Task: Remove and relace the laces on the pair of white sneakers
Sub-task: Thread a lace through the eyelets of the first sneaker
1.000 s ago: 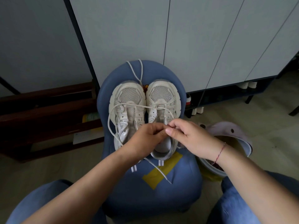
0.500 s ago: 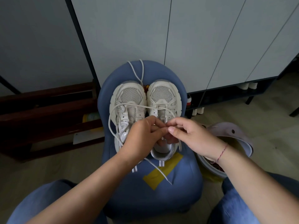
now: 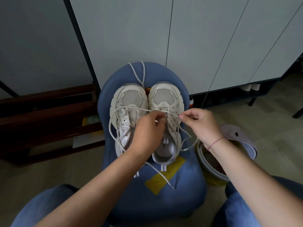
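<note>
Two white sneakers stand side by side, toes away from me, on a blue chair seat (image 3: pixel 180 194). The left sneaker (image 3: pixel 129 104) has a loose white lace (image 3: pixel 113 118) looping over it and off its left side. My left hand (image 3: pixel 147 131) lies over the tongue area of the right sneaker (image 3: pixel 165 97) and pinches the lace near an upper eyelet. My right hand (image 3: pixel 198 123) is off the shoe's right side and pinches the lace end between thumb and forefinger, drawing it out sideways. Another lace end (image 3: pixel 164 177) trails over the seat toward me.
A strip of yellow tape (image 3: pixel 165 174) is stuck to the seat. A lidded white bin (image 3: pixel 229 154) sits on the floor right of the chair. Grey cabinet doors (image 3: pixel 196 46) rise behind, dark wooden boards (image 3: pixel 45 112) lie at the left. My knees in jeans frame the bottom.
My two hands, joined over the right sneaker's opening a second ago, have parted. The right hand moved right and up, pulling the lace end out; the left hand moved up the tongue.
</note>
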Demonstrator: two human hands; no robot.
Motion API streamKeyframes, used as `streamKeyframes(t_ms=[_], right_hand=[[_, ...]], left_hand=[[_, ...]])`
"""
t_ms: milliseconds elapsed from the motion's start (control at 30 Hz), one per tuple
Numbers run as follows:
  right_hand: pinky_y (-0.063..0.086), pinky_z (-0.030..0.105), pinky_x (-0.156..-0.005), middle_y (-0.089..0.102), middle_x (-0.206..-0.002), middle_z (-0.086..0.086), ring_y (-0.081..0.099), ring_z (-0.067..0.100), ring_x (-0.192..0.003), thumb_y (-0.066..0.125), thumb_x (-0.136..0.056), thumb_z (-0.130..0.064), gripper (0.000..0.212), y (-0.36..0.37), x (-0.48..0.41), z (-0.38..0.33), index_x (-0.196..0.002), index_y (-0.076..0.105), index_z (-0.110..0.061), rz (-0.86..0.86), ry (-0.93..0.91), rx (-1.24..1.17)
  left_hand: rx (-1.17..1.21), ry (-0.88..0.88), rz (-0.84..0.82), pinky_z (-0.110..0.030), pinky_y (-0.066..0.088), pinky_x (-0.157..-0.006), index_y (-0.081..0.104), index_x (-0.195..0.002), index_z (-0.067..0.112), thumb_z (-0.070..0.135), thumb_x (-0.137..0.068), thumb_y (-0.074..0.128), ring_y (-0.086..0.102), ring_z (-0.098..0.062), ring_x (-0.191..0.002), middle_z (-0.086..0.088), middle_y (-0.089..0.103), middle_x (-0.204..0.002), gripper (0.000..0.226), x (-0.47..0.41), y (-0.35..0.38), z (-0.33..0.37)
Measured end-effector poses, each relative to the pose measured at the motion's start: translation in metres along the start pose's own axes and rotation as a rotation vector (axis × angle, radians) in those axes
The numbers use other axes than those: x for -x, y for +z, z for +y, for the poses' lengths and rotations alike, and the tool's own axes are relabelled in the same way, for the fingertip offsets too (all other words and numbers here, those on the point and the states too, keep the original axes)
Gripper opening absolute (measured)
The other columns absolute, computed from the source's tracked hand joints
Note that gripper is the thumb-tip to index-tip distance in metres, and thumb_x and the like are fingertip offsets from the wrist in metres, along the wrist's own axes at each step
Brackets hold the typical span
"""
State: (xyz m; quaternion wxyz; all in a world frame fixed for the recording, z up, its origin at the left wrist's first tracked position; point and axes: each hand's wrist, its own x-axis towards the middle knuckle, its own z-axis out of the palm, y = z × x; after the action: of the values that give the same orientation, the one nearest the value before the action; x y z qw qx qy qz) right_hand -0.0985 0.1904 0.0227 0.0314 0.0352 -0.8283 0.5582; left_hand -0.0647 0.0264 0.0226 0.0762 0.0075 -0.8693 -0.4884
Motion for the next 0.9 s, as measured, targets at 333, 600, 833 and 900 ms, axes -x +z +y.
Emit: streamKeyframes(t_ms=[333, 600, 833, 900], right_hand=[[0.057, 0.036, -0.071, 0.070, -0.075, -0.005, 0.066, 0.013, -0.073, 0.072, -0.082, -0.020, 0.013, 0.011, -0.013, 0.014, -0.073, 0.067, -0.028, 0.065, -0.057, 0.180], [0.049, 0.024, -0.065, 0.066, -0.075, -0.010, 0.065, 0.011, -0.076, 0.068, -0.085, -0.018, 0.011, 0.016, -0.016, 0.010, -0.078, 0.067, -0.026, 0.132, -0.073, 0.142], [0.050, 0.023, -0.065, 0.066, -0.074, -0.009, 0.064, 0.010, -0.073, 0.071, -0.084, -0.015, 0.010, 0.010, -0.018, 0.008, -0.078, 0.069, -0.023, 0.043, -0.071, 0.142], [0.049, 0.022, -0.065, 0.066, -0.074, -0.010, 0.064, 0.010, -0.074, 0.071, -0.083, -0.015, 0.011, 0.012, -0.018, 0.008, -0.077, 0.068, -0.023, 0.061, -0.089, 0.169]], left_hand=[[0.451, -0.246, -0.244, -0.015, 0.052, -0.053, 0.066, -0.107, 0.006, -0.007, -0.102, 0.036, 0.055, -0.003, -0.047, -0.006, 0.060, -0.065, 0.033, -0.021, 0.013, -0.004], [0.541, -0.251, -0.241, -0.015, 0.052, -0.052, 0.065, -0.106, 0.009, -0.009, -0.102, 0.037, 0.055, -0.002, -0.046, 0.001, 0.062, -0.059, 0.034, -0.021, 0.016, -0.006], [0.603, -0.268, -0.258, -0.015, 0.053, -0.052, 0.067, -0.093, 0.017, -0.008, -0.101, 0.040, 0.058, -0.002, -0.046, 0.004, 0.065, -0.056, 0.038, -0.021, 0.014, -0.003], [0.613, -0.266, -0.257, -0.014, 0.053, -0.052, 0.067, -0.092, 0.017, -0.008, -0.101, 0.041, 0.058, -0.002, -0.045, 0.005, 0.065, -0.055, 0.038, -0.021, 0.014, -0.003]])
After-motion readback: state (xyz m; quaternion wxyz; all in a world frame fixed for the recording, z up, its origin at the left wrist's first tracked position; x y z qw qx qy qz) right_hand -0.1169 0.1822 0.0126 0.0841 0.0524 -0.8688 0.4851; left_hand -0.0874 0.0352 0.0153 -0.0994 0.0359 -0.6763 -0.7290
